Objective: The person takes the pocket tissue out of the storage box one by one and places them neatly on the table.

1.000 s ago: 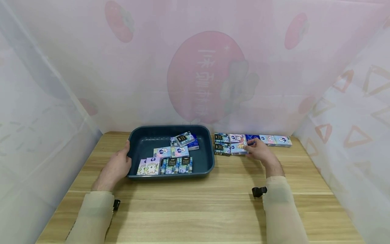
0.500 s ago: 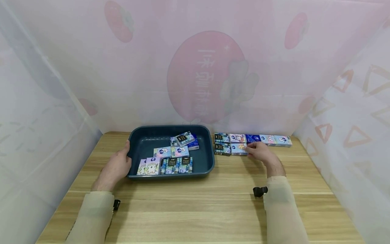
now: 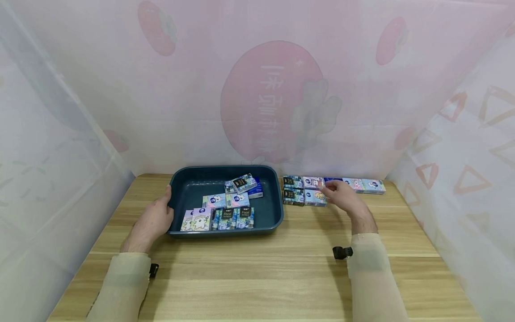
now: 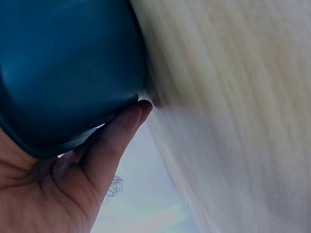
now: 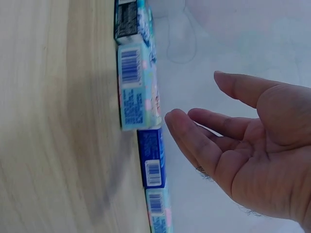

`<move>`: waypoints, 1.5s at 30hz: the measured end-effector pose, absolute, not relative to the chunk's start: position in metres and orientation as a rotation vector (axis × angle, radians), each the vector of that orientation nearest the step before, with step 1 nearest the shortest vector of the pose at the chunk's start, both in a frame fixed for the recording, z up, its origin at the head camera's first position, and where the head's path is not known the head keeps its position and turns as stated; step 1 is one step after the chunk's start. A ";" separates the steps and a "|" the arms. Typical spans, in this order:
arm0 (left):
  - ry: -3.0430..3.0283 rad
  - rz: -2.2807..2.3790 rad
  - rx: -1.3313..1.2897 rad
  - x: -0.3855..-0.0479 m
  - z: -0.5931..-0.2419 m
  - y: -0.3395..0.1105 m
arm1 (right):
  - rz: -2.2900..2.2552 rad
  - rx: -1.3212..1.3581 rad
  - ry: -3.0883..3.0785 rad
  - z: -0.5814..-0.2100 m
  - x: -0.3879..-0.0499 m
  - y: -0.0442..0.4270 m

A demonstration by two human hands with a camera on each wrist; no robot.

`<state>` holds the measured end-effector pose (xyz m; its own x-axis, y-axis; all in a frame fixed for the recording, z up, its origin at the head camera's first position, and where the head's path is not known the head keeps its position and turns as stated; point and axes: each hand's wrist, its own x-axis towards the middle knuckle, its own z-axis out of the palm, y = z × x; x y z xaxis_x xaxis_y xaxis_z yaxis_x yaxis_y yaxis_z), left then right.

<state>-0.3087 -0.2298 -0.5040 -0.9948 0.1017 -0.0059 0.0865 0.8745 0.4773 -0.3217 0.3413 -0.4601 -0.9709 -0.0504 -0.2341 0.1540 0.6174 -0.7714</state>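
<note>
My left hand [image 3: 154, 214] holds the left end of a dark teal tray [image 3: 225, 232]. In the left wrist view its fingers [image 4: 112, 145] lie against the tray's outer wall; the thumb tip is hidden there. Several small tissue packs lie in the tray, including two purple cartoon packs [image 3: 201, 220], dark floral packs [image 3: 245, 218] and a blue one [image 3: 255, 190]. My right hand [image 3: 344, 197] hovers by a light-blue tissue pack [image 3: 315, 197] right of the tray. In the right wrist view its fingers are loosely bent, apart from the packs and holding nothing.
A back row of tissue packs runs along the wall: a dark floral pack [image 3: 293, 181], a pink-and-white one [image 3: 313, 182], a blue one partly behind my hand, then light-blue ones [image 3: 373, 186]. Another floral pack [image 3: 293, 196] sits in front. Printed cloth [image 3: 257, 89] encloses the wooden table [image 3: 249, 277].
My right hand has let go of the light-blue pack in the front row and lifted slightly away from it. The left hand and the tray have stayed still.
</note>
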 end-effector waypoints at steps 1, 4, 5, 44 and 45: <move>3.009 0.765 0.149 -0.309 -0.504 -0.230 | -1.300 0.071 2.610 -0.459 -0.322 0.338; 3.004 0.765 0.139 -0.309 -0.504 -0.230 | -1.352 0.028 2.622 -0.454 -0.322 0.328; 3.000 0.764 0.135 -0.308 -0.504 -0.230 | -1.360 0.017 2.631 -0.452 -0.322 0.324; 2.988 0.763 0.119 -0.308 -0.503 -0.230 | -1.220 -0.387 2.704 -0.453 -0.296 0.184; 2.988 0.759 0.114 -0.308 -0.503 -0.230 | -1.216 -0.393 2.700 -0.453 -0.295 0.182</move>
<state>-0.3077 -0.2296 -0.5025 -0.9957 0.0851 -0.0365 0.0574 0.8764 0.4782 -0.2953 0.1820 -0.4533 -0.9536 -0.2994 -0.0328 -0.1739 0.6362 -0.7517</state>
